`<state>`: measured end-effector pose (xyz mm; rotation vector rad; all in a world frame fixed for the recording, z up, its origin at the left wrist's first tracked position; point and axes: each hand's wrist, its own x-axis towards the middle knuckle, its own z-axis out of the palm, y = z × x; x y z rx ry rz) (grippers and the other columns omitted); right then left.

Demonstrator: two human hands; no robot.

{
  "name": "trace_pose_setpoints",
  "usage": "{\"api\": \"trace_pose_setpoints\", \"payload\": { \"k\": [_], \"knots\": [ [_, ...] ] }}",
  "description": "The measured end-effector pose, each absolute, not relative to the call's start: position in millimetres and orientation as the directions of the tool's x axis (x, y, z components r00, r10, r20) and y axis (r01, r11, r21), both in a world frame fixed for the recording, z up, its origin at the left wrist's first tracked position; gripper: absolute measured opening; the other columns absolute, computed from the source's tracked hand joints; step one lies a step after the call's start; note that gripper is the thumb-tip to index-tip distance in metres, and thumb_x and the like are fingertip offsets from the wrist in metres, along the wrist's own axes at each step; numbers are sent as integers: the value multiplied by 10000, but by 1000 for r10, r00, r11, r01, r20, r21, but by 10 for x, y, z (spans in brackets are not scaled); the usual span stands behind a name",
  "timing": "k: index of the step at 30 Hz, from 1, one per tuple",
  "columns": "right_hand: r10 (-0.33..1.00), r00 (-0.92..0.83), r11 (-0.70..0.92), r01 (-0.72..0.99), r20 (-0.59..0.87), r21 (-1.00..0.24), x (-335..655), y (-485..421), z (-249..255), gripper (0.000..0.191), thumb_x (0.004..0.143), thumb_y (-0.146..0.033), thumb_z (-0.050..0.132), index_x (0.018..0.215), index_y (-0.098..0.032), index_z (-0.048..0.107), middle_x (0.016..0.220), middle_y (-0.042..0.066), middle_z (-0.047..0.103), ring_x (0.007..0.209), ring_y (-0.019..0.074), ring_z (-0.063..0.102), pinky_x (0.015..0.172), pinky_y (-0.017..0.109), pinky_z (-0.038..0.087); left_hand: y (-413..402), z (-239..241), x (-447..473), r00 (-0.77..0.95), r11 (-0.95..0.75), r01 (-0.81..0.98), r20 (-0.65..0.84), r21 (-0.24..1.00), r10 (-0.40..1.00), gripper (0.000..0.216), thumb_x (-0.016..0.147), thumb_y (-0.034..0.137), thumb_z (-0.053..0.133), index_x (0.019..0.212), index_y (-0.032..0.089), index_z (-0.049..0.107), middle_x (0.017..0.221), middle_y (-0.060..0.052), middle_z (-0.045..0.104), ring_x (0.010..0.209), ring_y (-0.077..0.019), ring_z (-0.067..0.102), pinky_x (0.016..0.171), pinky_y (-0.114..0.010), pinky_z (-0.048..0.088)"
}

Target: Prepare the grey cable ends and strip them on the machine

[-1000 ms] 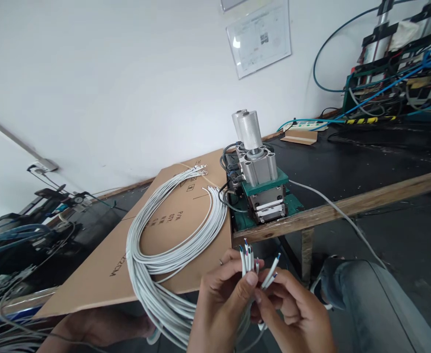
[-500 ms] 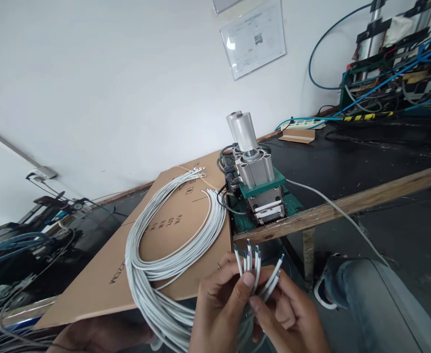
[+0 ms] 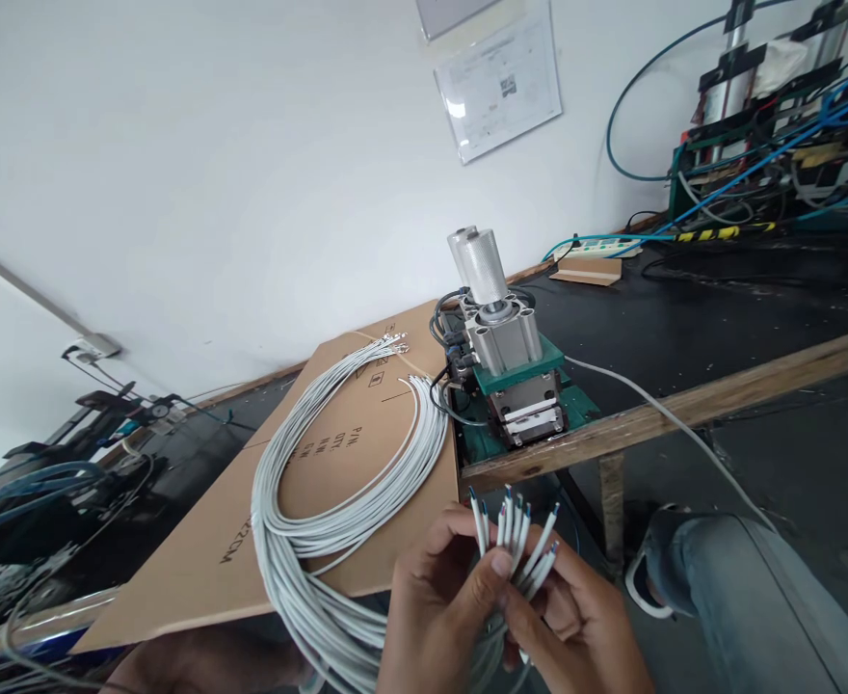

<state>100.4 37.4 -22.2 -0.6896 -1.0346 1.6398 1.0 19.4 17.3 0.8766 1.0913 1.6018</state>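
My left hand (image 3: 431, 607) and my right hand (image 3: 575, 627) are closed together on the ends of several grey-white cables (image 3: 515, 535) at the bottom middle. The cable tips stick up above my fingers and show short coloured inner wires. The rest of the cable bundle (image 3: 323, 540) loops in a big coil over a flat cardboard sheet (image 3: 337, 453) on the bench. Just beyond my hands stands a small pneumatic press machine (image 3: 515, 361) with a green base and a silver cylinder on top.
The black bench top has a wooden front edge (image 3: 684, 410). A grey cable (image 3: 655, 410) runs from the machine down past my jeans-clad knee (image 3: 742, 598). Blue-hosed equipment (image 3: 771, 125) stands at the back right, more machinery (image 3: 40, 482) at the left. A framed sheet (image 3: 500, 87) hangs on the wall.
The right hand has brought its two separate cable ends in beside the ones in the left hand, so all tips now stand close together. The view shifted slightly.
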Motion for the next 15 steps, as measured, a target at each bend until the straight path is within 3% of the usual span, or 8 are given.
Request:
{"api": "trace_pose_setpoints", "payload": {
  "k": [8,15],
  "knots": [
    [935,-344,-96,-478,85,-873,1012,405,-225,515,795,-682,772,1052,-237,812,783,27,664,556,88,525,467,175,496,180,152,11,-254,-95,-349,4,932,967,274,732,354,923,765,170,724,739,31,656,475,-71,589,364,-150,511],
    [941,-335,-124,-482,51,-868,1015,403,-239,513,786,-674,787,992,-204,787,739,15,641,562,105,555,469,194,509,207,199,29,-284,-117,-384,4,916,959,344,665,374,965,748,168,702,655,42,648,442,-84,579,349,-178,524]
  ]
}}
